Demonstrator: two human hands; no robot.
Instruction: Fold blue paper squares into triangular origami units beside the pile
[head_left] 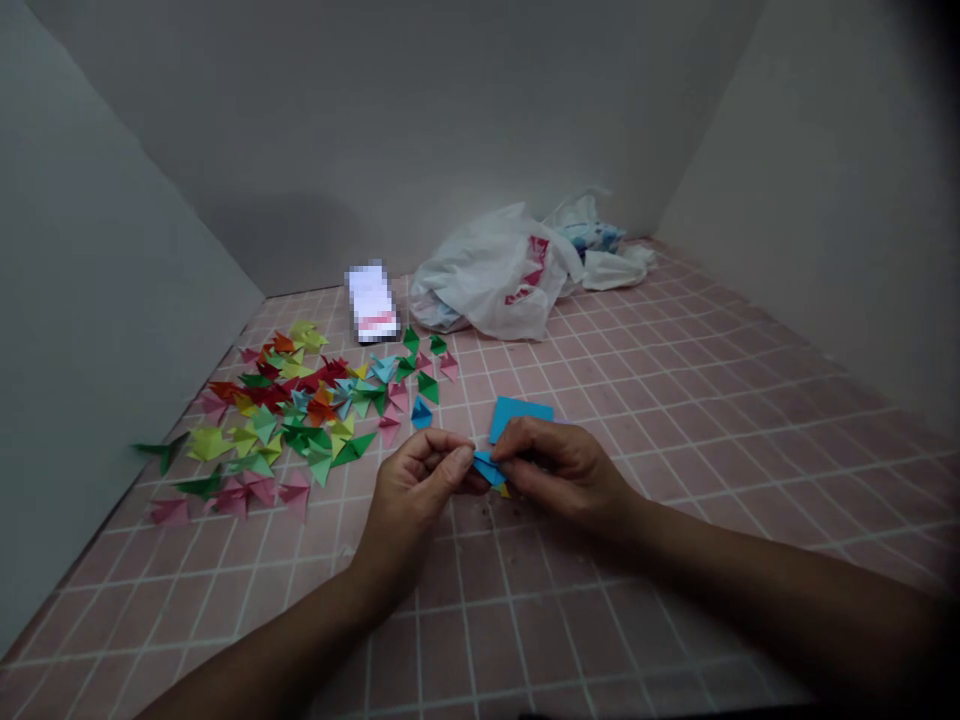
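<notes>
Between both hands is a small folded piece of blue paper (pixel 489 468), partly hidden by the fingers. My left hand (pixel 427 475) pinches its left end between thumb and fingers. My right hand (pixel 559 465) is closed on its right end, the fingertips pressed together. Just behind the right hand lies a flat blue paper sheet (pixel 519 410) on the tiled surface. A bit of yellow paper (pixel 504 490) shows under the hands. Beyond the left hand sits a small blue folded paper piece (pixel 421 412).
Many colourful folded paper pieces (pixel 300 400) spread over the left side. A lit phone (pixel 373 300), its screen blurred, leans at the back. White plastic bags (pixel 495 265) lie crumpled against the back wall (pixel 450 120). Pink tiles (pixel 675 400) cover the surface, with walls at both sides.
</notes>
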